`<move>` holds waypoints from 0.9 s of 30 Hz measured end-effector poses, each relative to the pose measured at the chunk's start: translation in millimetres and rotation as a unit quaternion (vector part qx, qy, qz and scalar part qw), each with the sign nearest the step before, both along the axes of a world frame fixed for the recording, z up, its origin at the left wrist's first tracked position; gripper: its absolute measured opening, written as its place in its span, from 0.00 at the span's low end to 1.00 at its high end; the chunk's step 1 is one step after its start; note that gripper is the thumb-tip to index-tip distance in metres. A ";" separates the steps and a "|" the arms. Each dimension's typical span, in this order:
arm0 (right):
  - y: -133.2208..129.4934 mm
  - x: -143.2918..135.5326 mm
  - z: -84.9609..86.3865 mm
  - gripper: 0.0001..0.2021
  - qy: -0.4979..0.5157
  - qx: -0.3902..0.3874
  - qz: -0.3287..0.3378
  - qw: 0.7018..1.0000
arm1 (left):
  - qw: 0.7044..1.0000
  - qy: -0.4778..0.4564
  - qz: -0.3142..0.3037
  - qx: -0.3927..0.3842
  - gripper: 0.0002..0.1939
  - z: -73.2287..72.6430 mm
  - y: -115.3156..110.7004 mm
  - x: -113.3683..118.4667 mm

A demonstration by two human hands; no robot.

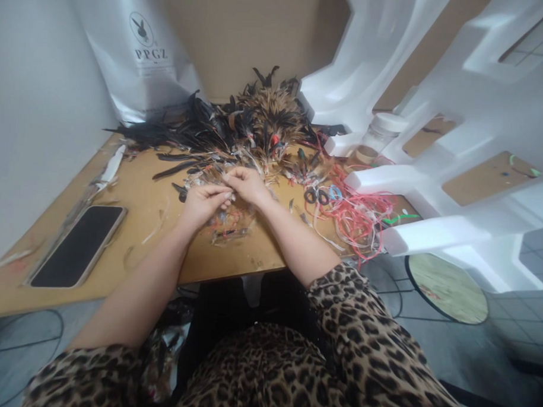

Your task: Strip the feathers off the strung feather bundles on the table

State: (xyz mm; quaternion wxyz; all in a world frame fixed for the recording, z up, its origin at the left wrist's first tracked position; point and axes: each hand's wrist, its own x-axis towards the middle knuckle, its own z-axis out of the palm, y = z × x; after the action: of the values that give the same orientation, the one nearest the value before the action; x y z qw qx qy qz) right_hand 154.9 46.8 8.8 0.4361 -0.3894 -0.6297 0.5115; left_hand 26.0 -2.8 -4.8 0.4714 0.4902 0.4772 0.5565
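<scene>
Both hands meet over the wooden table (234, 264), close together with fingertips nearly touching. My left hand (204, 205) is closed in a pinch, and my right hand (247, 186) pinches just above and beside it. What lies between the fingers is too small to make out. Right behind the hands spreads a heap of feathers, with long black feathers (167, 134) to the left and a brown feather bunch (272, 111) at the back. Loose feather and thread scraps (230, 224) lie under the hands. A dark pointed tool (180, 191) shows beside my left hand.
A smartphone (78, 247) lies at the left. Black-handled scissors (317, 197) and tangled pink strings (358, 215) are to the right. White foam packaging (468, 175) juts over the right edge near a clear jar (383, 133). A silver bag (146, 74) stands behind.
</scene>
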 end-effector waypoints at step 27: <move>-3.9 -1.2 1.3 0.05 0.125 -0.206 0.064 0.968 | 0.989 -0.125 -0.031 -0.070 0.08 -2.1 5.2 -7.2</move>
State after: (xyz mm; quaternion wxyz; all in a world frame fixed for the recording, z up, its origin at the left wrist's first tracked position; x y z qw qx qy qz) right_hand 153.7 42.9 10.1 0.3882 -0.3624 -0.4745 0.7020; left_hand 18.8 2.4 -6.9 0.5776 0.3975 0.4369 0.5634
